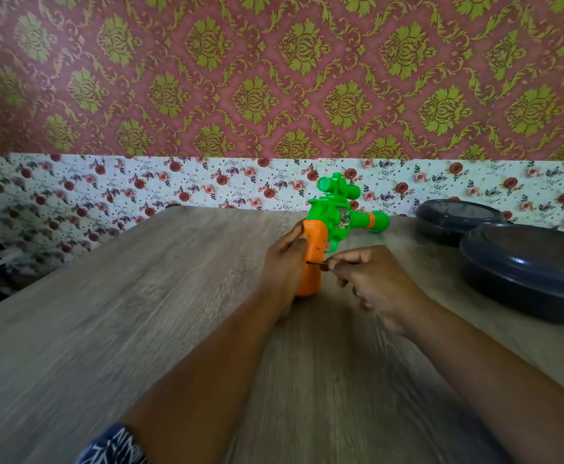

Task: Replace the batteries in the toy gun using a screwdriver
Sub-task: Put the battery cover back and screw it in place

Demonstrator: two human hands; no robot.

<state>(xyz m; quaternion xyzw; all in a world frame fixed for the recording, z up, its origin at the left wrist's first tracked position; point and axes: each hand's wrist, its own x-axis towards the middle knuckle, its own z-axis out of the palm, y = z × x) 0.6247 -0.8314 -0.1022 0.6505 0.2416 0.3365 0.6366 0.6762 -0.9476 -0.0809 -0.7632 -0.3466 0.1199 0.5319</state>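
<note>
Worktop [113, 329] carried two dark lidded tubs [528, 272] at right. Toy gun [327, 229] was stood on its orange butt near centre, clasped by left grip [285, 259]. Screwdriver [319, 263] was pinched by right grip [374, 279], tip at butt.

A wooden table [106, 329] with a grey-brown grain fills the lower part of the view and runs back to the wall. The upper wall [273, 72] is papered in dull red with a repeating olive-gold damask pattern, and below it, just above the table's far edge, runs a white band [133, 185] printed with small red and pink roses. Two dark round lidded containers [528, 272] sit on the table at the right, one behind the other, and soft, even light falls over the whole scene; dark, blurred furniture shows at the left edge.
</note>
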